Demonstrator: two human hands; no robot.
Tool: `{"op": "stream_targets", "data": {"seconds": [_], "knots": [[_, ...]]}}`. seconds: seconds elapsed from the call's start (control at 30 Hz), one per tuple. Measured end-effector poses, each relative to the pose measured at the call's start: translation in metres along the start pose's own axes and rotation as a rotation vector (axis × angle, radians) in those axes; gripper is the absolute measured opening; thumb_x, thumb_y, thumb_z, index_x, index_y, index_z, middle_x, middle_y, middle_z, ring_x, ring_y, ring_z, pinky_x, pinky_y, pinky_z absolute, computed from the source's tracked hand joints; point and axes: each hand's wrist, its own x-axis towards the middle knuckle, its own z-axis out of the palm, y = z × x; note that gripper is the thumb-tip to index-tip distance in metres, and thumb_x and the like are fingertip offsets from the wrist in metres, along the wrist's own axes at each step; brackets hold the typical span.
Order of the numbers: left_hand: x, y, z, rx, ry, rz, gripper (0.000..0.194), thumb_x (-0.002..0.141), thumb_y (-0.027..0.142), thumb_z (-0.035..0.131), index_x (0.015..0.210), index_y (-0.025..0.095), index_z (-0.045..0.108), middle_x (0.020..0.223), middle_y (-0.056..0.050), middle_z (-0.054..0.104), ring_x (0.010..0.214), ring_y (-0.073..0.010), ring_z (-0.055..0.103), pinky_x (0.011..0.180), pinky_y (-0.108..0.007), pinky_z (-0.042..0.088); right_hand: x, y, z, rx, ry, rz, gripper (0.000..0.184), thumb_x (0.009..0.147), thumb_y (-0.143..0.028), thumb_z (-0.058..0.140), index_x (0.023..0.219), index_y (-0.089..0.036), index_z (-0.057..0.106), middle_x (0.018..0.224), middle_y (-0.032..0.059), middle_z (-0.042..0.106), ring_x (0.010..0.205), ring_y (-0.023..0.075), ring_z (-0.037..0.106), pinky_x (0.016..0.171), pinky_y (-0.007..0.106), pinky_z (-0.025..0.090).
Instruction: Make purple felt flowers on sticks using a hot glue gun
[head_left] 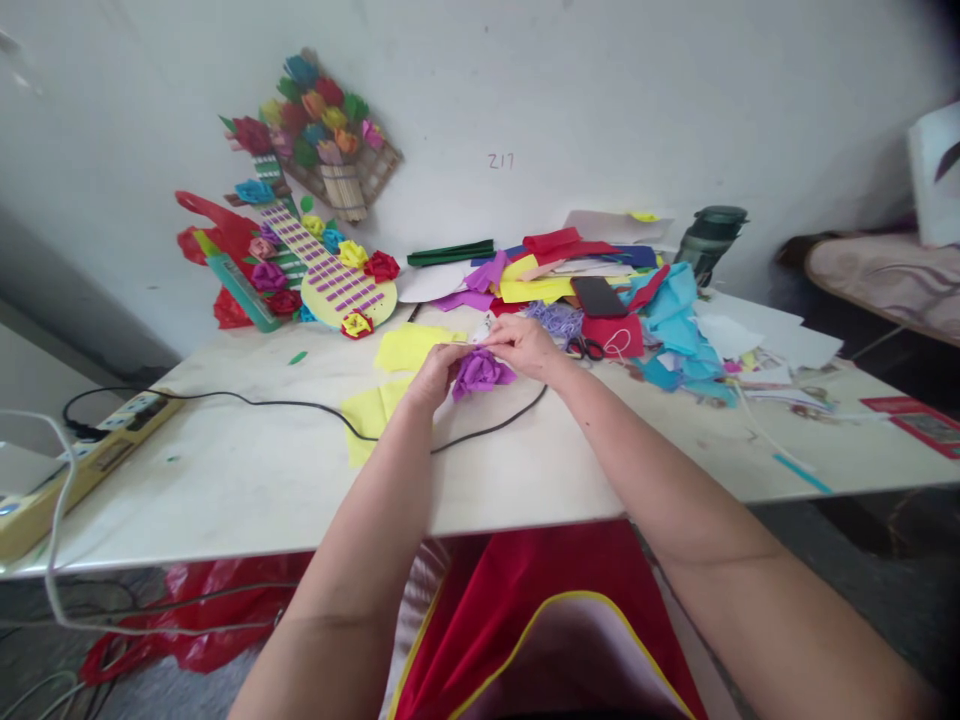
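A purple paper flower hangs at my fingertips, its petals pointing toward me above the table. My left hand is closed at the flower's left upper side, fingers pinched near its base. My right hand pinches at the same base from the right, and the fingertips of both hands nearly meet. What exactly lies between the right fingers is too small to make out. Yellow paper sheets lie flat on the table just left of and behind my hands. Scissors with dark handles rest to the right of my right hand.
A black cable crosses the table from the power strip and passes under my arms. Coloured paper, a phone and a dark bottle stand behind. A flower-decorated guitar shape and glue bottle lean at the left.
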Motion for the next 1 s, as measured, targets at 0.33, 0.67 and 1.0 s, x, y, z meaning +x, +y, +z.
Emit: {"op": "stream_targets", "data": {"seconds": [0.33,0.67,1.0], "knots": [[-0.003,0.005,0.005,0.121,0.038,0.048,0.045,0.07,0.045,0.071,0.048,0.018,0.044,0.043,0.005,0.034,0.041,-0.0056,0.026,0.046,-0.028,0.017,0.0,0.007,0.001,0.19,0.033,0.003,0.015,0.077,-0.032,0.071,0.073,-0.019,0.078,0.09,0.0069,0.067,0.08,0.0166,0.063,0.07,0.029,0.05],[-0.004,0.007,-0.001,0.181,-0.012,0.139,0.039,0.073,0.04,0.068,0.049,0.017,0.049,0.048,0.003,0.039,0.048,-0.0081,0.033,0.051,-0.027,0.027,-0.002,0.004,-0.004,0.28,-0.045,-0.068,0.013,0.077,-0.029,0.068,0.078,-0.02,0.077,0.093,0.0063,0.066,0.078,0.0142,0.059,0.07,0.028,0.049],[-0.012,0.019,0.001,0.251,-0.076,0.211,0.041,0.076,0.041,0.065,0.049,0.018,0.043,0.05,0.004,0.036,0.049,-0.0083,0.029,0.05,-0.028,0.024,-0.003,0.004,-0.012,0.266,-0.128,-0.074,0.017,0.082,-0.027,0.063,0.085,-0.019,0.078,0.095,0.0066,0.067,0.079,0.014,0.06,0.071,0.029,0.049]]}}
